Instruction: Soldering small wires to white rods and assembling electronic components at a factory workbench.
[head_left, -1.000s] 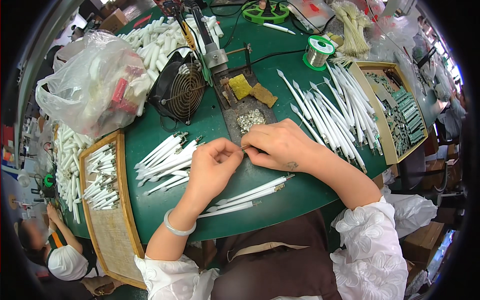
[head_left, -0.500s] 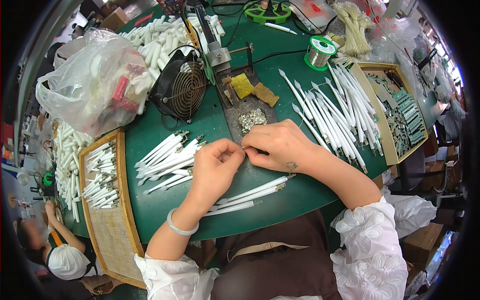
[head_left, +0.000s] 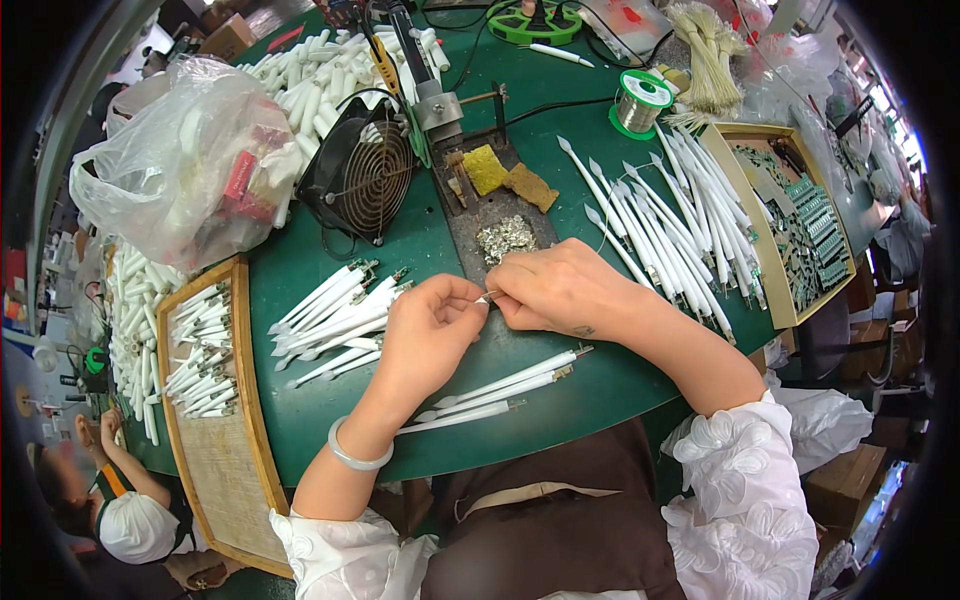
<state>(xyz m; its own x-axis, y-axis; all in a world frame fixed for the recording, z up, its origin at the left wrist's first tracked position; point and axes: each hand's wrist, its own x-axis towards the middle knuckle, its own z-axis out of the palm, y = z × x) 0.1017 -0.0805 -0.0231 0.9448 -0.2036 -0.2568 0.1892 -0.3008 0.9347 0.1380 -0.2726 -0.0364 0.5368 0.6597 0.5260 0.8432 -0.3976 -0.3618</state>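
Note:
Over the front middle of the green table, my left hand [head_left: 428, 340] and my right hand [head_left: 560, 290] meet with fingertips pinched. A small thin light piece [head_left: 487, 297] shows between them, too small to name. Just below my hands lie several white candle-shaped sticks [head_left: 515, 385] with pointed tips and metal ends. A larger group of the same sticks [head_left: 335, 318] lies left of my left hand. Beyond my right forearm is another pile of longer-looking white sticks [head_left: 665, 230]. Behind my fingers sits a heap of silvery bits [head_left: 504, 238] on a dark metal plate.
A black fan [head_left: 362, 175] stands behind my left hand, beside yellow sponge [head_left: 485, 171]. Left are a wood-framed tray [head_left: 252, 400] and a plastic bag [head_left: 170, 170]. A solder spool [head_left: 640, 103] and a box [head_left: 822, 300] of circuit boards are right. Another person [head_left: 135, 520] sits far left.
My hands stay pinched together in nearly the same place, and the small light piece between them shows more. My left wrist has shifted slightly left. The other person's hands have moved.

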